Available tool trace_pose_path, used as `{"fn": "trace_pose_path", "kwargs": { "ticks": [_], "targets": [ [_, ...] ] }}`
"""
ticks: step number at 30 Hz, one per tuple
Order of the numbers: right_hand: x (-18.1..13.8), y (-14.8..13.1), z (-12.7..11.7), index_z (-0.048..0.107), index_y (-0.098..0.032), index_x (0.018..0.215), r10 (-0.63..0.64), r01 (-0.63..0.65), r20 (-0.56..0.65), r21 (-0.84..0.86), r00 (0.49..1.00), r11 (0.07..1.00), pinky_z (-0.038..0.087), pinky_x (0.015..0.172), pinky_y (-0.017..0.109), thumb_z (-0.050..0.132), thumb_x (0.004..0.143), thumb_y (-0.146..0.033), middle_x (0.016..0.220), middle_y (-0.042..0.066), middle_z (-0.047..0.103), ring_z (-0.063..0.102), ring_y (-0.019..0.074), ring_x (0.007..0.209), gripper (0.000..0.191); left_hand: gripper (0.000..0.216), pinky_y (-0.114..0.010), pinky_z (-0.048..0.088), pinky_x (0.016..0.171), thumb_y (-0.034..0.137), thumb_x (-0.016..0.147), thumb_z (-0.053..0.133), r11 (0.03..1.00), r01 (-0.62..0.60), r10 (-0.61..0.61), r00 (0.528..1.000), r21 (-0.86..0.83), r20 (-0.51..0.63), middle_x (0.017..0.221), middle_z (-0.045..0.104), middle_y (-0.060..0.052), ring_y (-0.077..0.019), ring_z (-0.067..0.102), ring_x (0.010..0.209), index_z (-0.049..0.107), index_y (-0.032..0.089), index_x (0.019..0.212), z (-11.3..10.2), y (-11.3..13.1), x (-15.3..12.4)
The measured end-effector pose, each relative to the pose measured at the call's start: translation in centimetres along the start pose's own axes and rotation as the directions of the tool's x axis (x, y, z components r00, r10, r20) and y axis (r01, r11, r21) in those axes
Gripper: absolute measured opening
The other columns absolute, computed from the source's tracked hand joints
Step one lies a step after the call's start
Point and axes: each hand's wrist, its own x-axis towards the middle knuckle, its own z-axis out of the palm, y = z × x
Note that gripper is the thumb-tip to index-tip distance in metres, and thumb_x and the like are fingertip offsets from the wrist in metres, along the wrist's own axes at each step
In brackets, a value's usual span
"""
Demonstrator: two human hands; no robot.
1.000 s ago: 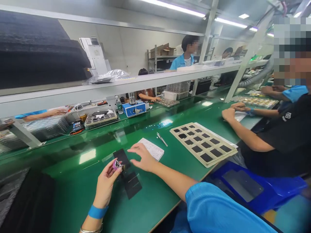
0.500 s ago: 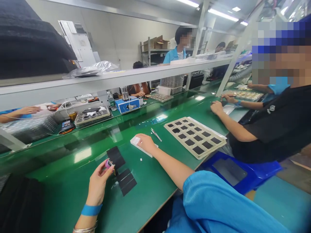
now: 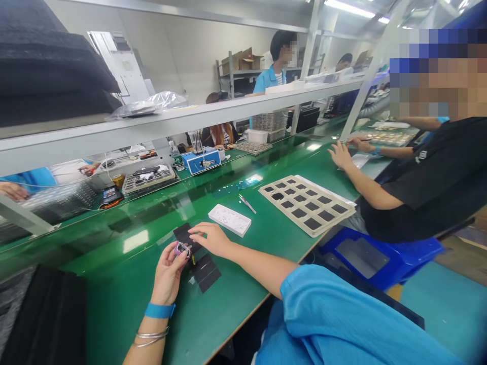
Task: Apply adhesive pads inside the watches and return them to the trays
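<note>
My left hand [image 3: 167, 271] is closed around a small round purple device [image 3: 183, 249], with dark inner parts on show and a yellow tab at its lower side. Close by, my right hand [image 3: 213, 238] hangs just above and to the right of the device. Its thumb and fingertips come together in a pinch; anything between them is too small to make out. Under the hands lie a black sheet [image 3: 181, 232] and a second black sheet with light lines [image 3: 206, 274]. Behind my right hand sits a white box [image 3: 230, 220] speckled with tiny pieces, tweezers [image 3: 247, 204] beyond it.
A beige tray [image 3: 309, 204] with black-lined pockets rests on the green table [image 3: 243, 284] to the right. Beside it a person in black works with both hands. Black foam [image 3: 45, 314] stands at the left. A white shelf beam [image 3: 160, 121] crosses above the table's far side.
My right hand has left the white box and moved left to the purple device. My left hand, still holding the device, has shifted slightly right and turned it more face-up.
</note>
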Motion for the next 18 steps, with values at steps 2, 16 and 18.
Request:
{"fn": "trace_pose_path", "kwargs": {
  "ticks": [2,16,18],
  "targets": [
    [-0.6,0.2,0.3,0.074,-0.019,0.094,-0.009,0.008,0.009,0.063,1.000,0.998,0.053,0.085,0.027,0.071,0.085,-0.023,0.096,0.003,0.072,0.067,0.0140,0.084,0.010,0.070,-0.016,0.057,0.067,0.028,0.041,0.096,1.000,-0.009,0.009,1.000,-0.022,0.001,0.090,0.073,-0.001,-0.0103,0.069,0.073,0.064,0.018,0.102,0.0,-0.1,0.0],
    [-1.3,1.9,1.7,0.075,-0.020,0.081,-0.117,0.121,0.110,-0.027,0.987,0.992,0.051,0.092,0.027,0.073,0.081,-0.018,0.099,0.004,0.074,0.069,0.0153,0.094,0.003,0.070,-0.016,0.057,0.069,0.025,0.038,0.097,0.997,-0.058,0.056,0.998,-0.043,-0.041,0.095,0.072,-0.001,-0.0105,0.068,0.078,0.065,0.018,0.100,-0.2,-0.3,0.2],
    [-1.3,1.9,1.6,0.075,-0.020,0.081,-0.120,0.123,0.115,-0.016,0.986,0.992,0.051,0.092,0.028,0.073,0.080,-0.018,0.099,0.004,0.073,0.069,0.0157,0.094,0.003,0.072,-0.016,0.056,0.070,0.026,0.038,0.097,0.997,-0.059,0.058,0.998,-0.039,-0.037,0.097,0.071,-0.001,-0.0104,0.067,0.080,0.066,0.018,0.102,-0.1,-0.3,0.1]
  ]
}}
